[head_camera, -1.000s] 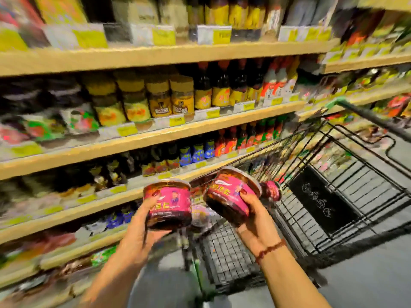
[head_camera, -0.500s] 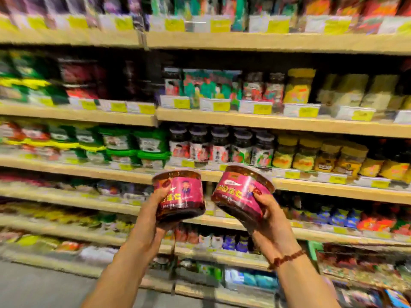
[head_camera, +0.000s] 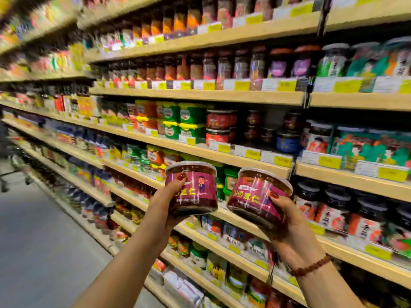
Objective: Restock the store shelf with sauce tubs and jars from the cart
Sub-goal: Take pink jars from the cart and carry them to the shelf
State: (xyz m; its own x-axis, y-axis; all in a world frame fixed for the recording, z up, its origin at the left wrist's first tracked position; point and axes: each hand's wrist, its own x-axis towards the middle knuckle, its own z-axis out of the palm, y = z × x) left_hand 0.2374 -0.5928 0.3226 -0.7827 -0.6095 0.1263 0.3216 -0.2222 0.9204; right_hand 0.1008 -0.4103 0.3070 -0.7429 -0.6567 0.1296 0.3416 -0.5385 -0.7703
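**Magenta-labelled tubs held up, no slot picked yet**

Head view: the left grip [head_camera: 169,203] is wrapped round one sauce tub [head_camera: 193,190], thumb on the label and fingers under the base, with the tub nearly upright. The right grip [head_camera: 289,221], with a beaded bracelet [head_camera: 311,266] on its wrist, clasps a second tub [head_camera: 258,196] that leans to the left, its clear lid raised on the right. Both tubs hang in the air in front of the store shelf [head_camera: 222,157], near each other but apart, and neither rests on a board.

The step in hand looks like finding the right facing. Red-lidded tubs [head_camera: 219,121] sit stacked on the board above. Blur smears the labels, so I cannot say whether any matching stock is there.

To place them well, level the leaning tub first. Then set one down at a time, base flat behind the yellow price tags [head_camera: 223,148], label outward. Slide it back without knocking its neighbours.
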